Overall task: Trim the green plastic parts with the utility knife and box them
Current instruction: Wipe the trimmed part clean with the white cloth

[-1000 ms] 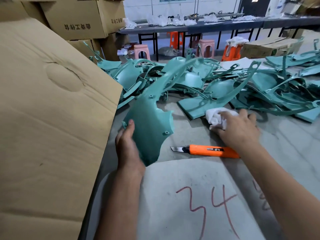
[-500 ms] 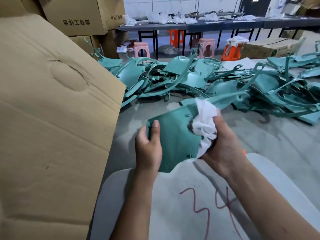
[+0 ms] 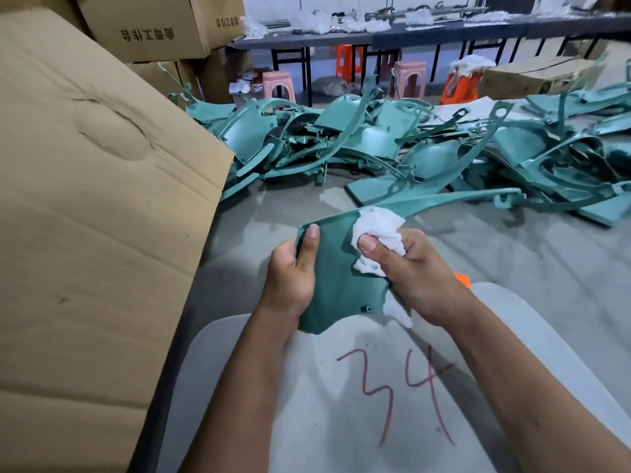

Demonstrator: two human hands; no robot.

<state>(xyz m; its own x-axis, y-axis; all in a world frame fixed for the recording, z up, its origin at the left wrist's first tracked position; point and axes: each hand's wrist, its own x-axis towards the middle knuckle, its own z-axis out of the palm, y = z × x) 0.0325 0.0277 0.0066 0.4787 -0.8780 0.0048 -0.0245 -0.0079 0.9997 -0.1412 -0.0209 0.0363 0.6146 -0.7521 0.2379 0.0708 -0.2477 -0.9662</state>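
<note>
One green plastic part point(image 3: 336, 268) is held above the near edge of the grey table point(image 3: 512, 268), over a pale sheet point(image 3: 307, 404) marked by hand in red with "34". It is gripped at its left edge by the left hand point(image 3: 290, 278), the thumb laid flat on the upper face and the other fingers curled behind it. A crumpled white cloth point(image 3: 377, 230) is pinched in the right hand point(image 3: 416, 278) and pressed against the part's upper right area, with the thumb on top of the cloth.

The part is judged to be light and thin-walled, stiff in its broad panel but springy along the long narrow arm that runs off to the right. Its surface looks smooth and possibly slippery, so a hold at the panel edges, near the moulded boss at the lower corner, is judged safest; the thin arm is likely to flex or snap if used as a handle.

Only a small orange piece, probably the utility knife point(image 3: 461, 279), is seen behind the right wrist; the blade is hidden.

Many more green parts point(image 3: 375, 145) are heaped across the far side of the table. A large cardboard box flap point(image 3: 95, 199) fills the left of the scene. On the stacked carton point(image 3: 146, 25) at far left, printed Chinese characters are seen, but they cannot be read with certainty. Pink and orange stools point(image 3: 278, 85) stand farther off.
</note>
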